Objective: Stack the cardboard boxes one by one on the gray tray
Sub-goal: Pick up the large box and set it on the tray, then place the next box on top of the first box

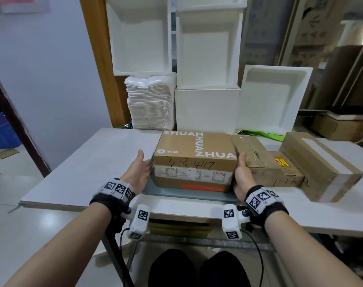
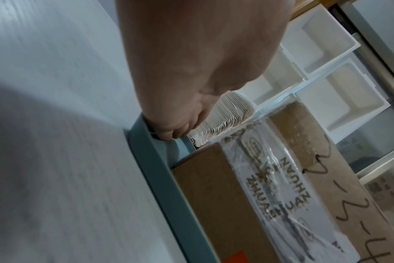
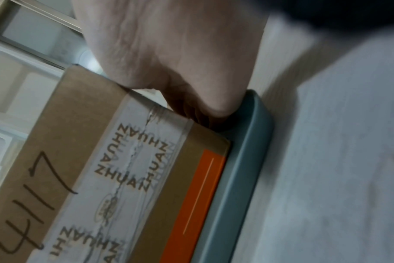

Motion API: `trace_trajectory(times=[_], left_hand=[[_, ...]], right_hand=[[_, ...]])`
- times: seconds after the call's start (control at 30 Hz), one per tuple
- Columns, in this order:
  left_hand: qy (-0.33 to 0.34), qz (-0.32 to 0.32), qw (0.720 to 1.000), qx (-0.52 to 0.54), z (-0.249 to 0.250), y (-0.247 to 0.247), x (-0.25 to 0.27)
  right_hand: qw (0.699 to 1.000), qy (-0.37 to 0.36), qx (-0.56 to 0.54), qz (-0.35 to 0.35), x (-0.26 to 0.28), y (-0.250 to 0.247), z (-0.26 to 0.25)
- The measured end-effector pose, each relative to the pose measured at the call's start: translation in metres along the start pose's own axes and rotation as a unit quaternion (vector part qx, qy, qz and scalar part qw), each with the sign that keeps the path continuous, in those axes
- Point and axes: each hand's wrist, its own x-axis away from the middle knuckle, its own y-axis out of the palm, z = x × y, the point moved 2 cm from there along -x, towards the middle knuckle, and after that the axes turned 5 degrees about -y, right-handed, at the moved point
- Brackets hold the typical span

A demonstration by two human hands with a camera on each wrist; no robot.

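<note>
A brown cardboard box (image 1: 194, 162) printed ZHUAN and marked 3-3-417 sits on the gray tray (image 1: 188, 194) at the table's front middle. My left hand (image 1: 142, 168) is at the box's left side, palm facing it and thumb up. In the left wrist view its fingertips (image 2: 167, 133) touch the tray rim (image 2: 160, 178) beside the box (image 2: 214, 195). My right hand (image 1: 241, 175) lies flat against the box's right side. In the right wrist view the right hand (image 3: 180, 53) reaches down between box (image 3: 101, 160) and tray rim (image 3: 236, 178), its fingers hidden.
Right of the tray stand a taped cardboard box (image 1: 253, 154), a small box with a yellow label (image 1: 286, 168) and a long box (image 1: 321, 166). White foam containers (image 1: 207, 59) and a stack of white bags (image 1: 151, 104) line the back. The white table (image 1: 93, 162) extends left.
</note>
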Motion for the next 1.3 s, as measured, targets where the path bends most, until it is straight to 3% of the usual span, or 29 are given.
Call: trace_trajectory(times=[0.3, 0.77, 0.87, 0.97, 1.07, 1.2, 1.3], left_hand=[[0.016, -0.004, 1.0, -0.019, -0.003, 0.027, 0.008], [0.014, -0.006, 1.0, -0.024, 0.003, 0.023, 0.017], [0.018, -0.032, 0.999, -0.011, 0.023, 0.027, 0.028], [0.056, 0.002, 0.998, -0.019, 0.065, 0.031, 0.044], [0.105, 0.011, 0.994, -0.029, 0.107, 0.039, 0.054], [0.131, -0.025, 0.99, -0.034, 0.135, 0.066, 0.057], [0.134, -0.08, 0.987, -0.046, 0.138, 0.114, 0.058]], right_hand=[[0.999, 0.01, -0.033, -0.001, 0.012, 0.004, -0.002], [1.0, 0.003, -0.008, -0.023, 0.013, 0.01, 0.003], [1.0, -0.005, 0.004, -0.026, 0.014, 0.009, -0.01], [0.997, -0.005, 0.032, -0.063, 0.018, 0.008, -0.035], [0.997, -0.026, 0.056, -0.045, 0.02, 0.005, -0.07], [0.992, -0.083, 0.086, -0.032, 0.019, -0.01, -0.11], [0.992, -0.092, 0.083, -0.013, 0.019, -0.033, -0.128]])
